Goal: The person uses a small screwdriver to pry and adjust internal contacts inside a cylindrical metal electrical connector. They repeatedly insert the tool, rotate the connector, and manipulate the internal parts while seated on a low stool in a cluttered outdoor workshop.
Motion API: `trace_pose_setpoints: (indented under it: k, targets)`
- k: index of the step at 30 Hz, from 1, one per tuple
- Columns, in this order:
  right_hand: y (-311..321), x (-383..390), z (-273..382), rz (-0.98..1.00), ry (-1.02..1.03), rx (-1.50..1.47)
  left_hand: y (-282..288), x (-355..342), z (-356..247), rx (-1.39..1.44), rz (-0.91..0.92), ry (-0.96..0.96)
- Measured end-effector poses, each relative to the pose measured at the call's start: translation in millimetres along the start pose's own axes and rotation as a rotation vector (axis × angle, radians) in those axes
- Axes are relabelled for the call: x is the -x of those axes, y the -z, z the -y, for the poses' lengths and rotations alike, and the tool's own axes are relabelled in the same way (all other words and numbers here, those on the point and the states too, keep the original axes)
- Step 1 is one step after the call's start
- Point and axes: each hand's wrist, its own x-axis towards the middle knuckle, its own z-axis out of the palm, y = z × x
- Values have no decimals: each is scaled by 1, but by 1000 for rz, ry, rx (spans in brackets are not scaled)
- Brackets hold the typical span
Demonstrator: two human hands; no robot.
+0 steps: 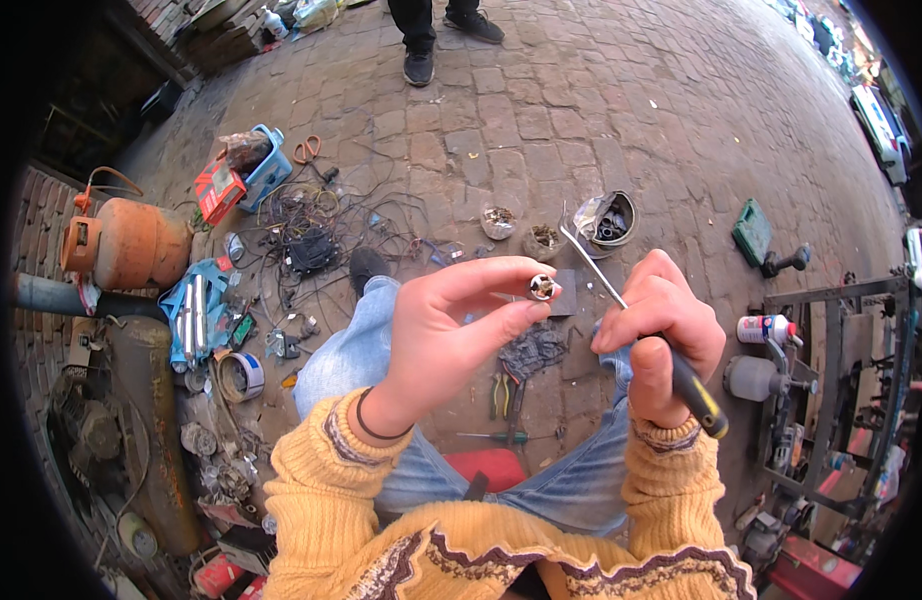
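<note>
My left hand pinches a small round part between thumb and fingers. Its end faces up, showing a pale rim with brassy and dark pieces inside; its exact kind is unclear. To its right, my right hand is wrapped round the black-and-yellow handle of a screwdriver. The metal shaft points up and away, with a bent tip that stands apart from the small part. Below my hands, pliers, a dark crumpled cloth and a thin green-handled tool lie on the ground between my legs.
Ahead stand small containers of metal bits and a bowl of dark parts. Tangled wires, a blue crate and an orange gas cylinder are at left. A metal rack stands right; another person's shoes are far ahead.
</note>
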Motion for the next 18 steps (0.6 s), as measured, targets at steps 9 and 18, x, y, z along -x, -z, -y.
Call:
trace_pose_setpoints:
  k: [9, 18]
  targets:
    - [10, 2, -9, -117, -239, -780, -1, 1, -1, -121, -52, -51]
    - [1, 3, -16, -79, -210, -811, -1, 4, -3, 18, 37, 25]
